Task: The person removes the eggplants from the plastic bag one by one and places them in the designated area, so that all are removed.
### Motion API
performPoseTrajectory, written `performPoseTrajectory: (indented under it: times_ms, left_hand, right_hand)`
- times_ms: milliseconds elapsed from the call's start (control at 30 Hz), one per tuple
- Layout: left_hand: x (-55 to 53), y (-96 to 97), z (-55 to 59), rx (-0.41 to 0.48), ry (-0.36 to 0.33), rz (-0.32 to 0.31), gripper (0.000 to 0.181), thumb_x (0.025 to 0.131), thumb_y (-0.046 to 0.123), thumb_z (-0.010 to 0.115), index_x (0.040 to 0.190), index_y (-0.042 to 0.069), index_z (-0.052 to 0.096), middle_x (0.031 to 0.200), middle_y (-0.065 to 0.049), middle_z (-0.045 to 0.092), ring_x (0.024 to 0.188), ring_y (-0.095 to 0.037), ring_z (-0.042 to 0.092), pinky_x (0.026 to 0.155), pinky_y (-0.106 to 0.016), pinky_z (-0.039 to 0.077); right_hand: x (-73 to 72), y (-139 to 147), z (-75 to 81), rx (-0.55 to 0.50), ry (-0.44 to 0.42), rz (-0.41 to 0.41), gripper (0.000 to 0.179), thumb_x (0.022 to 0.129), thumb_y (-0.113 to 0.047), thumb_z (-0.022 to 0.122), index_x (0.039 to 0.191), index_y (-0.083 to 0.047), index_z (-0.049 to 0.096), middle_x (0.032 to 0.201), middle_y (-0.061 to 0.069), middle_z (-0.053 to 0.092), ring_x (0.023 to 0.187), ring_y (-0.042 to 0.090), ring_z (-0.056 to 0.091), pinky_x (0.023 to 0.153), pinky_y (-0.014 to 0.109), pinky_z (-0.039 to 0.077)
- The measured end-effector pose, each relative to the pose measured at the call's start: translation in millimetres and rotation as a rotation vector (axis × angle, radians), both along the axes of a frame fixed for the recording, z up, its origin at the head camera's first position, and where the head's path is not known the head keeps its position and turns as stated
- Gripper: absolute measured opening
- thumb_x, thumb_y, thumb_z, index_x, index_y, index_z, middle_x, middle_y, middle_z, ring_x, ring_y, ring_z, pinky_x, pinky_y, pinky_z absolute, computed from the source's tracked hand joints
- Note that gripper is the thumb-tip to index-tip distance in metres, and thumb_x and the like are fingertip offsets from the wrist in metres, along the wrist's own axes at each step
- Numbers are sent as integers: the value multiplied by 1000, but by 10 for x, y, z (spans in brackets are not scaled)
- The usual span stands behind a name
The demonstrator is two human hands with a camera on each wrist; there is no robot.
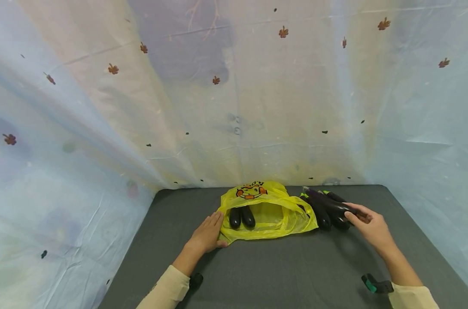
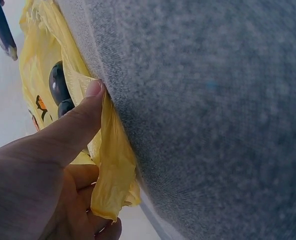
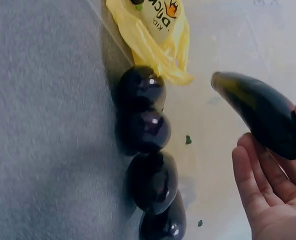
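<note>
A yellow plastic bag (image 1: 253,234) with printed writing lies on its side, its mouth towards me. Two dark eggplants (image 1: 248,216) show inside it. My left hand (image 1: 207,234) holds the bag's left edge; in the left wrist view the thumb presses the plastic and the fingers lie on its other side. To the right of the bag, my right hand (image 1: 373,229) grips an eggplant (image 3: 260,112) by its rounded end, the stem end pointing towards the bag. It is raised above several other eggplants (image 3: 153,182) lying in a row beside the bag.
Everything lies on a dark grey table (image 1: 272,274). A pale plastic sheet (image 1: 257,107) with leaf prints hangs behind it and on the sides. Black wrist-worn devices, one the right device (image 1: 377,285), sit close to each wrist.
</note>
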State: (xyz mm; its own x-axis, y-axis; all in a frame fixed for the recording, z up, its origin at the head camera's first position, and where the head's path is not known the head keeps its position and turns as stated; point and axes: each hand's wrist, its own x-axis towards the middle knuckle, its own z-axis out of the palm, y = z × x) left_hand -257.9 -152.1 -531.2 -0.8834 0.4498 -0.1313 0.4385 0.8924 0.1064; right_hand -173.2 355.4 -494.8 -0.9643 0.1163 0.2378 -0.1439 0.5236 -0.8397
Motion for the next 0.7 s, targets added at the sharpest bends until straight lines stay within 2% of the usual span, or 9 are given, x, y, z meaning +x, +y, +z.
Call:
performPoseTrajectory:
  times_ms: [167,300,467,700]
  left_hand:
    - [5,-9,-5,4,3,-2,104,95,50,80,169,-1,28,176,-18,25,164,-33,24,134,-47,23]
    - [1,-16,-19,3,6,-5,104,95,51,79,169,-1,28,176,-18,25,164,-34,24,134,-47,23]
    - [1,-17,-14,6,6,-4,104,95,51,79,169,-1,28,176,-18,25,163,-34,24,134,-47,23]
    - [-6,-20,-17,6,10,-7,104,95,50,80,168,-2,28,176,-19,26,163,-34,25,134,-47,24]
  right_hand:
    - [-39,82,-7,1,14,-64,49,108,-28,69,149,0,62,105,-26,71,97,-18,63,73,9,52]
    - [-69,154,-11,-2,32,-104,51,108,-30,70,147,1,62,104,-37,63,97,-24,59,72,8,52]
    - [-108,262,-61,-14,28,-144,52,107,-33,70,146,1,63,104,-41,56,97,-27,55,73,3,51]
    - [-168,430,-168,14,-34,-217,62,107,-44,67,148,2,61,98,-41,54,91,-28,51,69,3,48]
